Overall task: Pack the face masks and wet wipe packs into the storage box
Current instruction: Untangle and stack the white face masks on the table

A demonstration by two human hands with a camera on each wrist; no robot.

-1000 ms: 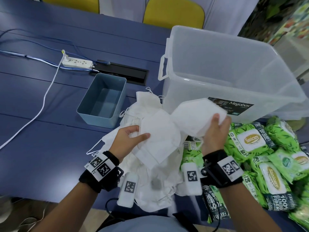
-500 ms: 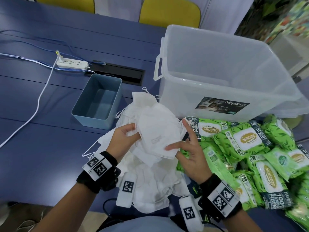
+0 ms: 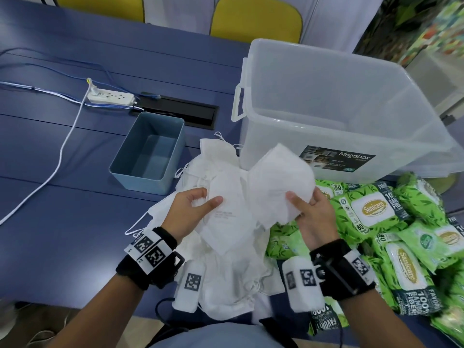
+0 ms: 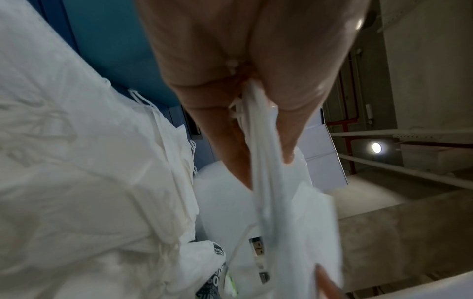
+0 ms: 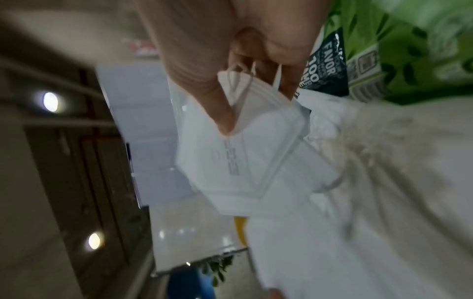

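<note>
A blue table (image 3: 75,222) is seen carrying everything, largest first. The clear storage box (image 3: 351,126) is stood upright at the far right of it, and nothing can be made out inside it. A heap of green wet wipe packs (image 3: 371,212) is spread just in front of the box, on the right. A pile of white face masks (image 3: 226,272) is heaped to the left of the packs, close to the table's near edge. A small blue bin (image 3: 148,154) is set left of the box, and a white power strip (image 3: 110,97) is laid further back.

One folded mask (image 3: 231,209) is pinched by the left hand (image 3: 185,214) above the pile, thumb on top; in the left wrist view the mask edge (image 4: 258,129) is seen clamped between thumb and fingers. That grip is unchanged from half a second ago.

A second mask (image 3: 278,182) is now gripped by the right hand (image 3: 313,217), thumb on its face and fingers behind, and is held up in front of the box's near wall, still outside it. Half a second ago this hand was held with fingers spread, only touching the mask in the left hand. In the right wrist view the second mask (image 5: 245,161) is seen held at its folded corner.
</note>
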